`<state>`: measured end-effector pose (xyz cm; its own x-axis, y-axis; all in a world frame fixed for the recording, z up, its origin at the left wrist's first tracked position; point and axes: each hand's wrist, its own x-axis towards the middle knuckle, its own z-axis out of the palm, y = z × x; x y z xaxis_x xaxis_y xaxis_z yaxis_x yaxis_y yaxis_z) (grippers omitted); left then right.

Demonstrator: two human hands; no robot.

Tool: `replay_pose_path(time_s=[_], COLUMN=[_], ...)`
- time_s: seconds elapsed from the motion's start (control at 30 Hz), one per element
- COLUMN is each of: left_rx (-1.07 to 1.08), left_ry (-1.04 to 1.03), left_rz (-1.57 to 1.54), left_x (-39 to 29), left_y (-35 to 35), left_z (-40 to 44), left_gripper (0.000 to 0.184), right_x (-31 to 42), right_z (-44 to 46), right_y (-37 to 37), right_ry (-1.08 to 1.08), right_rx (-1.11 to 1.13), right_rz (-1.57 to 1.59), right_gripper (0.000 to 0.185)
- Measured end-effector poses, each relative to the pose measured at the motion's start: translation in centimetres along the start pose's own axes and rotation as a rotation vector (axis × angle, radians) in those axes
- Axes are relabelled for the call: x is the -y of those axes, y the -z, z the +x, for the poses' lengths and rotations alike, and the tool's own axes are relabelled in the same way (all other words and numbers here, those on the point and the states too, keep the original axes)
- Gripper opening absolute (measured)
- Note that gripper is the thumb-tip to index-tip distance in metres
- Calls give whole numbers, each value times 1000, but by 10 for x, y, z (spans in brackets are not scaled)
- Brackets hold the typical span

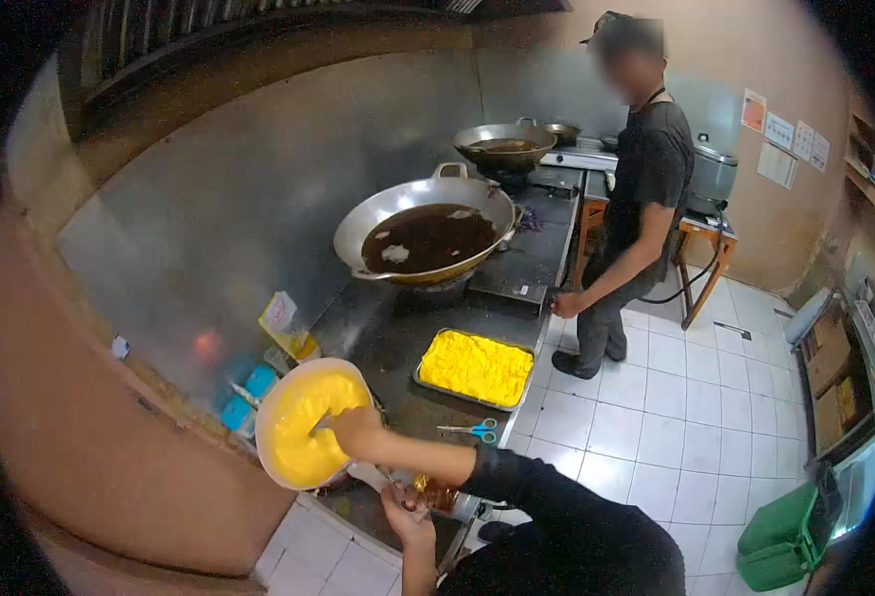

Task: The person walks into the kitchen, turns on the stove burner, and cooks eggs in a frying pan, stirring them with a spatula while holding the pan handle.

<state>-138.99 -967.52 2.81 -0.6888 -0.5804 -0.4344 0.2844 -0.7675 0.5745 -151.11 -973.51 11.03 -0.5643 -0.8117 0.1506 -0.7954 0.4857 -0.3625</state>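
In the lower centre we see the left hand (407, 510); its grip we cannot tell. Just above, the right hand (355, 433) is clamped on a grey utensil (321, 422) in the tub (262, 427) of yellow mixture (303, 459), lower left. Beyond, at centre, lie scissors (483, 430) and a yellow-filled tray (465, 394); farther, a wok (378, 221) and, upper right, a co-worker (646, 169).

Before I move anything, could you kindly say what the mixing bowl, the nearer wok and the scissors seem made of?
Mixing bowl: probably plastic, given its smooth, pale rim. Nearer wok: metal, judging by its silvery sheen; which metal is unclear. Scissors: likely plastic handles, evenly blue, and metal blades, thin, greyish.
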Motion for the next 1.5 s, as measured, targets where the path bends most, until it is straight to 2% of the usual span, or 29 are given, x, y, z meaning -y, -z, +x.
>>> replay_pose_path(time_s=[0.07, 0.13, 0.2, 0.23, 0.3, 0.33, 0.43, 0.6, 0.8, 1.0, 1.07, 1.27, 1.37, 1.4, 1.43, 1.47, 1.5], left_rx=[-59, 21, 73, -19, 99, 7, 94, 96, 11, 65, 66, 78, 48, 76, 101, 125, 143], left_ry=[7, 35, 70, 105, 53, 37, 8, 1, 17, 18, 26, 28, 10, 6, 16, 23, 36], left_rz=[-34, -42, -60, -92, -104, -115, -78, -76, -68, -69, -68, -55, -35, -67, -46, -25, -17], left_x=[1, -3, -3, -4, -4, 5, 0, 2, 0, 0, -1, 1, -1, -2, 0, 2, 3], left_y=[0, -6, -3, -8, -2, 3, 4, 6, 1, 3, 2, 5, 1, -1, 4, 8, 7], left_z=[0, -7, -4, -6, -2, 3, 2, 4, 2, 3, 3, 3, 2, 0, 3, 7, 6], left_gripper=[21, 28, 32, 32, 27, 27, 28, 28, 34, 33, 33, 31, 27, 28, 27, 27, 27], right_x=[-9, -4, -10, -12, -11, -12, -11, 10, 8, 0, 3, 14, 6, -1, -6, -12, -9], right_z=[-5, -18, -22, -25, -20, -18, -8, -12, 15, 53, 61, 35, 11, 4, -1, -4, -9], right_y=[39, 93, 109, 116, 122, 119, 83, 30, -17, -35, -39, -26, -17, -17, -8, 2, 30], right_ry=[107, 18, 10, 37, 7, 9, 115, 16, -13, 21, 27, -30, -11, 65, 142, 120, 68], right_rx=[31, 188, 134, 110, 203, 233, 246, 180, 48, -114, -128, 47, 69, 32, -4, -19, 73], right_rz=[-115, -182, -230, -250, -269, -275, -279, -185, -52, 41, 25, -31, -58, -55, -55, -64, -107], right_gripper=[18, 17, 16, 18, 20, 21, 22, 19, 19, 14, 14, 18, 19, 20, 20, 20, 19])
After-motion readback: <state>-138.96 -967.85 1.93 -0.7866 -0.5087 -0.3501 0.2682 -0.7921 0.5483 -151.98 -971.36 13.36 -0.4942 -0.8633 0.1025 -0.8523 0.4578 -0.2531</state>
